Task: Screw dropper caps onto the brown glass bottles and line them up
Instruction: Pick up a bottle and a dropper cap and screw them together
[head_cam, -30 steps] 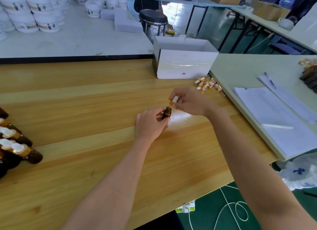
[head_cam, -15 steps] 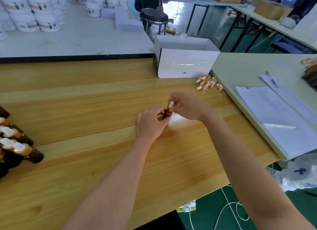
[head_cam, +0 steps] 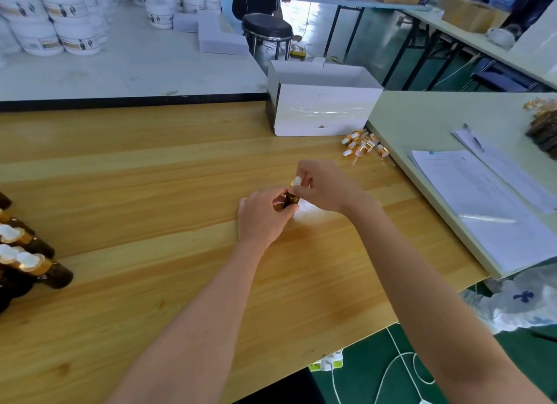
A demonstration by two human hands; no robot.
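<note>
A small brown glass bottle (head_cam: 291, 199) stands on the wooden table (head_cam: 150, 177), gripped by my left hand (head_cam: 262, 216) around its body. My right hand (head_cam: 324, 186) pinches a dropper cap (head_cam: 296, 181) with a white bulb and gold collar, seated on the bottle's neck. A loose pile of several dropper caps (head_cam: 363, 145) lies at the table's right edge. Capped brown bottles (head_cam: 33, 259) lie in a group at the far left edge, partly cut off.
An open white box (head_cam: 324, 114) stands at the back of the table. To the right, a pale table (head_cam: 422, 123) holds papers (head_cam: 488, 204) and pens. White tubs (head_cam: 60, 26) fill the table behind. A stool (head_cam: 266, 26) stands beyond.
My right hand has brought the dropper cap down from above the bottle onto its neck. My left hand has kept the bottle in place.
</note>
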